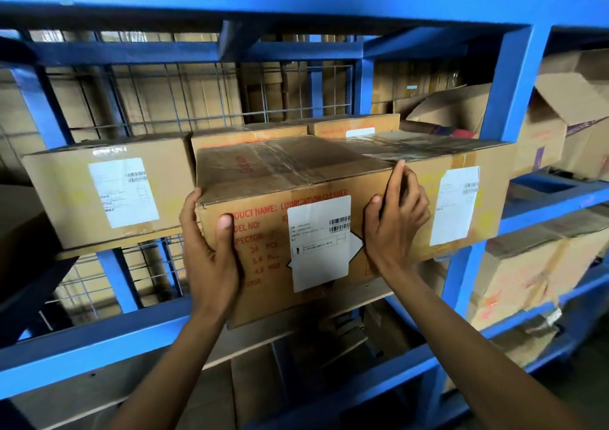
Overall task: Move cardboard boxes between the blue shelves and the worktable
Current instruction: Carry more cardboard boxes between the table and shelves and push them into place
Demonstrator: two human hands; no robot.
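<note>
Both hands gripped one cardboard box (280, 199) by its side edges. On the box's left front corner the left hand (207, 248) curled, thumb lying over the red print on the front face and fingers wrapped round the side. At the right front corner the right hand (392, 222) clasped it, thumb on the front face and fingertips reaching up to the top edge. That box sat in the middle of the blue shelf (507, 116), its front end sticking out past the boxes on either side, and a white label (319, 241) with a barcode covered part of its front.

Just beside it on the left stood another box (108, 192) with its own white label, and on the right a third box (461, 199), touching or nearly touching the held one. Behind these lay further boxes (352, 126), one with its flaps open. Wire mesh (164, 100) closed the back of the shelf, and more cartons (560, 126) filled the bay to the right.
</note>
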